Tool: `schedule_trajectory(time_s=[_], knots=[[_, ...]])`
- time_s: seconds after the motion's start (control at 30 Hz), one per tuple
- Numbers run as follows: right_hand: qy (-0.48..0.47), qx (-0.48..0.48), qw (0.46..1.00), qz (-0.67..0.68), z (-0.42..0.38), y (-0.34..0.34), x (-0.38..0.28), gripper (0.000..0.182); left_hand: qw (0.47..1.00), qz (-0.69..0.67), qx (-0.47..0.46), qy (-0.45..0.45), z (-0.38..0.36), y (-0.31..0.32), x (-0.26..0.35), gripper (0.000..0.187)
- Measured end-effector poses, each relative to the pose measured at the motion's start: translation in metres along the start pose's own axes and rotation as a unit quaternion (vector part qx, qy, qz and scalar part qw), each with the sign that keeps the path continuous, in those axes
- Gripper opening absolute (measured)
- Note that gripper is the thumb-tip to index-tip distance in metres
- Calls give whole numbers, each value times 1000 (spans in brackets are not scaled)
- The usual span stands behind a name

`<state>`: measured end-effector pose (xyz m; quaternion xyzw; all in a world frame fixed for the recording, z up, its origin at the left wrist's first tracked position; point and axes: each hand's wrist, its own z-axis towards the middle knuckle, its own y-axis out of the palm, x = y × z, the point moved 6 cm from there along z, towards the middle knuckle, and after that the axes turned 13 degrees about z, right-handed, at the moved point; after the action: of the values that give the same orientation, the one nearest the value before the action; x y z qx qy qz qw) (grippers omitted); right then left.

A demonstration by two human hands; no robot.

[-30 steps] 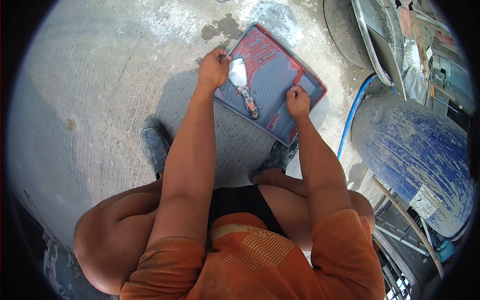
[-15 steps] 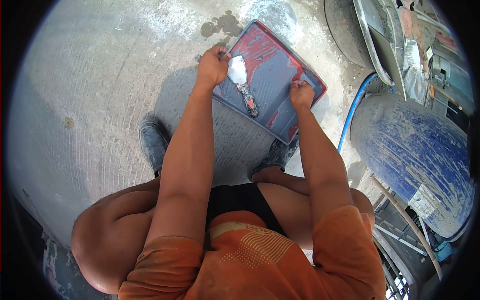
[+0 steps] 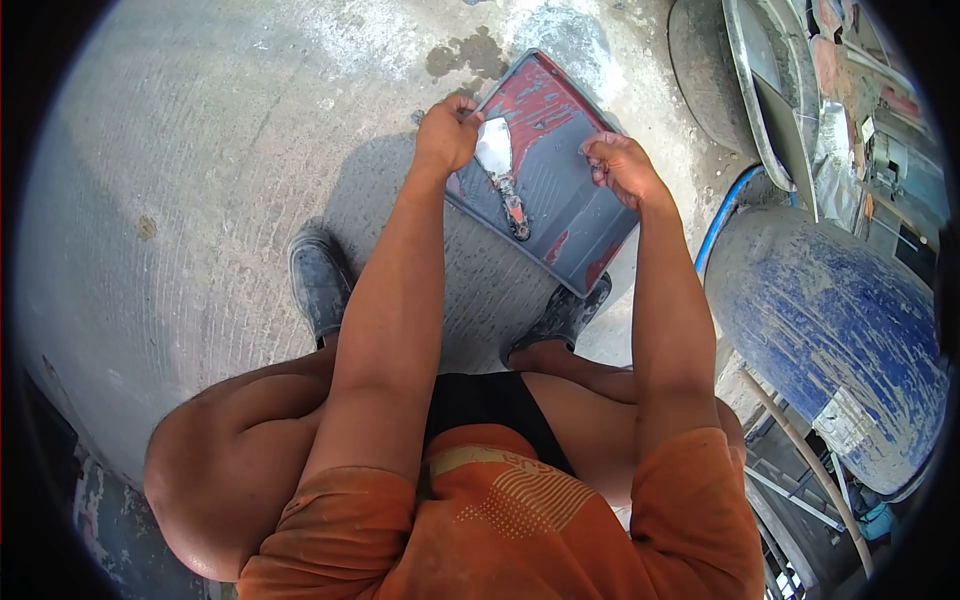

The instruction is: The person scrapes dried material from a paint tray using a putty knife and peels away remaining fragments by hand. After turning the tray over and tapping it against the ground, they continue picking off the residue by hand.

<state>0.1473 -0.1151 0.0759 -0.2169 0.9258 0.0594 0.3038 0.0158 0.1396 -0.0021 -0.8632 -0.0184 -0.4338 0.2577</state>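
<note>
Head view, looking straight down at a crouching person in an orange shirt; far left of the left hand lies bare concrete floor [image 3: 180, 180], pale and scored; below that hand and a little to its left, a dusty shoe [image 3: 318, 275] stands on the floor; the left hand [image 3: 447, 132] is closed on the left rim of the tray [image 3: 560, 190], fingers curled over the edge, gripping it; just above this hand a dark wet stain [image 3: 468, 55] marks the floor; the tray is grey with worn red patches, lies tilted on the floor between the two hands, its long side running from upper left to lower right; just right of the left hand, inside the tray, lies a scraper [image 3: 502, 175], its pale blade near the hand's knuckles and its reddish handle pointing down and away; whether the hand touches the blade I cannot tell; the right hand [image 3: 618, 165] is over the tray's right rim, fingers bent in a narrow pinch, and whether it grips the rim I cannot tell; below it a second shoe [image 3: 560, 318] shows beside the tray's lower corner; right of the right hand a blue hose [image 3: 718, 215] curves along the floor; further right lies a blue drum [image 3: 830, 330], scuffed white.
</note>
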Motion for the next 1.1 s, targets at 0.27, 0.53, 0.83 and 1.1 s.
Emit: schedule_trajectory(time_s=[0.27, 0.53, 0.83, 1.1], knots=[[-471, 103, 876, 17, -18, 19, -196, 57, 1000, -22, 3, -5, -2, 1, -4, 30], [-331, 116, 932, 90, -40, 7, -164, 15, 997, -77, 16, -16, 3, 5, -11, 33], [-170, 5, 973, -156, -31, 42, -65, 85, 989, -142, -17, -49, 4, 4, -26, 32], [-145, 61, 874, -459, -28, 122, 57, 75, 981, -82, -177, -22, -1, -20, -26, 36]])
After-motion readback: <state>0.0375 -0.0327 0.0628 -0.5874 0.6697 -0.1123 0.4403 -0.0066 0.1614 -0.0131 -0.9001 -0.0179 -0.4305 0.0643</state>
